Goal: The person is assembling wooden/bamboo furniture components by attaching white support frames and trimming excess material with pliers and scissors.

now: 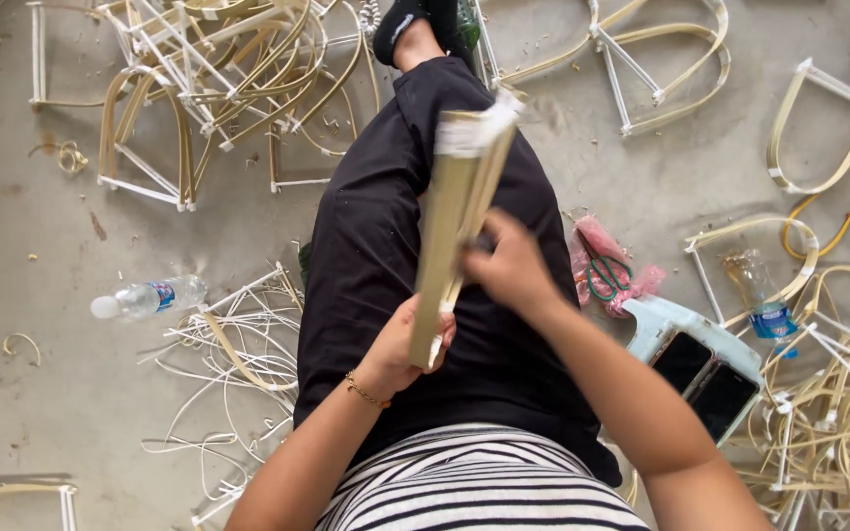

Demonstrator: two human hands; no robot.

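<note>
I sit on a concrete floor with a black-trousered leg stretched forward. My left hand (407,344) grips the lower end of a bundle of flat pale bamboo strips (455,216), which leans up and away over my lap. Its top end is wrapped in white tape (479,128). My right hand (506,264) is closed on the bundle's right edge at mid-length. A thin gold bracelet is on my left wrist.
Bent bamboo frames with white ties lie at the far left (209,79), far right (819,128) and near right (838,413). A plastic bottle (150,297) and loose white strips (238,364) lie left. Green scissors (604,275), two phones (705,379) and another bottle (759,295) lie right.
</note>
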